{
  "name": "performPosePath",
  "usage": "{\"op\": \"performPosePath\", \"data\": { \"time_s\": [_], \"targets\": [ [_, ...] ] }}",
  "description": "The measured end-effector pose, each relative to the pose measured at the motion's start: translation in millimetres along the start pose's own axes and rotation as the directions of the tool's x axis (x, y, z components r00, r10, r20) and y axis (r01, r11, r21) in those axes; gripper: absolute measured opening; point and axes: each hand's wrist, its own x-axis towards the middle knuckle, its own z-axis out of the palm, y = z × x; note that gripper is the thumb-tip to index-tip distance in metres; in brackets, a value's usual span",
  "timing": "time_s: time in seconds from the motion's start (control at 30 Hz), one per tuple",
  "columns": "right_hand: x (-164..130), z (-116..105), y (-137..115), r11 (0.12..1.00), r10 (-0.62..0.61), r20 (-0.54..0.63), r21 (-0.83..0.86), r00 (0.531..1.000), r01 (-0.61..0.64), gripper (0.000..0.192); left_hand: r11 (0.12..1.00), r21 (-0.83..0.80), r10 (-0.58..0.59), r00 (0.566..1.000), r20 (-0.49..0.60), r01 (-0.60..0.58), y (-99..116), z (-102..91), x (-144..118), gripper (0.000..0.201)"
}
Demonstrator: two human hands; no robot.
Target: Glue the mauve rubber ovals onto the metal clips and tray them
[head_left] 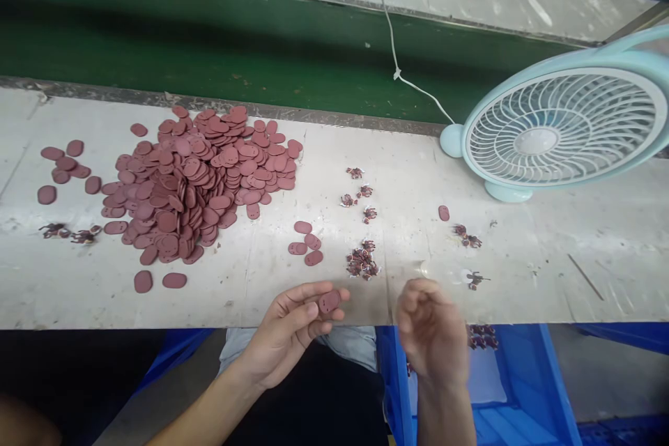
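Observation:
Between the thumb and fingers of my left hand (pixel 297 320) is a reddish-brown oval disc (pixel 329 302) with small marks on its face, held over the table's near edge. My right hand (pixel 433 327) is beside it to the right, blurred, its fingers curled in. Whatever those fingers hold, if anything, cannot be made out. Beyond my hands lies a cluster of small dark brown figure-like pieces (pixel 363 261), with several more strung out behind it. A few loose oval discs (pixel 312 242) lie to the left of that cluster.
A large heap of oval discs (pixel 193 181) covers the table's left part. A pale blue fan (pixel 536 139) stands at the right, its white cord crossing the green strip (pixel 313 70). Below the near edge is a blue bin (pixel 548 390) with dark pieces inside.

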Motion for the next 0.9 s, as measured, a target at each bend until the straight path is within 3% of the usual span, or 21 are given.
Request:
{"op": "performPosePath", "data": {
  "time_s": [0.03, 0.1, 0.17, 0.2, 0.27, 0.4, 0.5, 0.57, 0.6, 0.67, 0.73, 0.77, 0.83, 0.9],
  "targets": [
    [0, 5, 1, 0.968, -0.058, 0.026, -0.241, 0.998, 0.062, 0.021, 1.0, 0.0, 0.007, 1.0, 0.002, -0.007, 1, -1.0, 0, 0.025],
    [5, 11, 5, 0.744, -0.152, 0.158, -0.632, 0.976, 0.219, 0.028, 1.0, 0.006, 0.01, 1.0, 0.006, -0.01, 3, -2.2, -1, 0.027],
    [13, 11, 7, 0.414, -0.165, 0.326, -0.834, 0.931, 0.365, 0.03, 1.0, 0.009, -0.002, 1.0, 0.001, 0.002, 4, -2.6, -1, 0.026],
    [16, 10, 7, 0.322, -0.154, 0.37, -0.858, 0.916, 0.401, 0.031, 1.0, 0.008, -0.01, 1.0, -0.003, 0.01, 4, -2.5, -1, 0.025],
    [19, 3, 5, 0.236, -0.13, 0.411, -0.871, 0.902, 0.431, 0.03, 1.0, 0.001, -0.025, 1.0, -0.013, 0.025, 3, -2.3, -2, 0.025],
    [15, -13, -4, 0.197, -0.031, 0.489, -0.852, 0.872, 0.485, 0.033, 0.998, -0.01, -0.054, 0.998, -0.027, 0.054, -1, -2.2, -3, 0.025],
    [14, -19, -7, 0.192, -0.014, 0.52, -0.837, 0.854, 0.513, 0.032, 0.996, 0.005, -0.085, 0.996, -0.031, 0.086, -4, -1.5, -3, 0.026],
    [12, -16, -7, 0.221, -0.077, 0.482, -0.845, 0.873, 0.486, 0.029, 0.995, 0.033, -0.096, 0.995, -0.028, 0.097, -6, 0.2, -2, 0.026],
    [10, -13, -8, 0.274, -0.125, 0.428, -0.852, 0.895, 0.445, 0.027, 0.994, 0.051, -0.091, 0.996, -0.026, 0.092, -7, 1.6, -2, 0.026],
    [1, -1, -11, 0.491, -0.18, 0.256, -0.813, 0.95, 0.313, 0.023, 0.994, 0.092, -0.063, 0.998, -0.016, 0.064, -10, 4.9, -2, 0.026],
    [-11, 14, -15, 0.753, -0.079, 0.128, -0.642, 0.989, 0.143, 0.02, 0.991, 0.136, -0.015, 1.0, -0.001, 0.015, -14, 8.3, -1, 0.026],
    [-18, 21, -17, 0.838, 0.004, 0.113, -0.542, 0.994, 0.058, 0.019, 0.988, 0.153, 0.01, 1.0, 0.007, -0.011, -15, 9.8, -1, 0.027],
    [-28, 34, -19, 0.909, 0.126, 0.132, -0.411, 0.983, -0.061, 0.018, 0.983, 0.174, 0.055, 0.998, 0.025, -0.058, -17, 12.1, -1, 0.026],
    [-33, 41, -19, 0.918, 0.165, 0.122, -0.381, 0.979, -0.107, 0.017, 0.98, 0.182, 0.08, 0.996, 0.032, -0.084, -18, 13.2, 0, 0.026]
  ]
}}
